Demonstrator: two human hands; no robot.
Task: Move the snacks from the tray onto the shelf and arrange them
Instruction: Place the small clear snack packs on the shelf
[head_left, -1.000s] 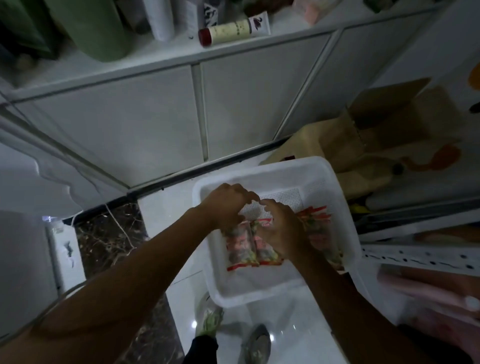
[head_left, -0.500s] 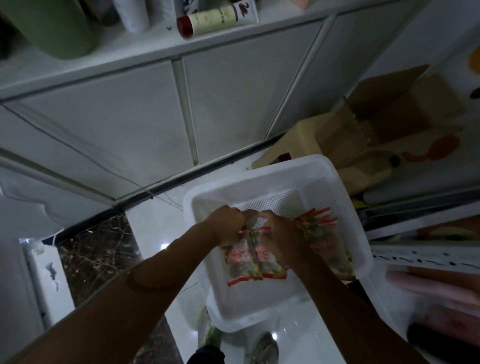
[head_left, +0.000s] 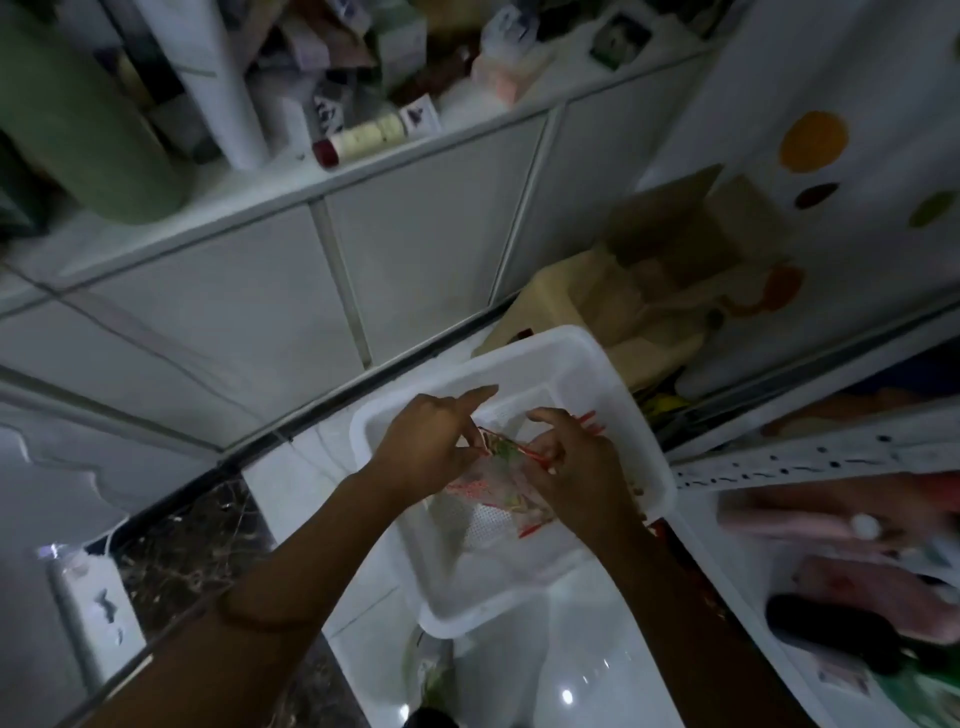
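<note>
Clear snack packets (head_left: 496, 480) pinched at the top by left hand (head_left: 434, 449) and right hand (head_left: 579, 467), over the tray (head_left: 524, 352) middle; red print blurred, unreadable. At tray's right edge, other packets (head_left: 591, 419) mostly hidden behind right hand.

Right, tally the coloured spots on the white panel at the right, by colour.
Orange: 2, upper orange spot and lower orange spot
Dark brown: 1, brown spot
Green: 1, green spot
Total: 4
</note>
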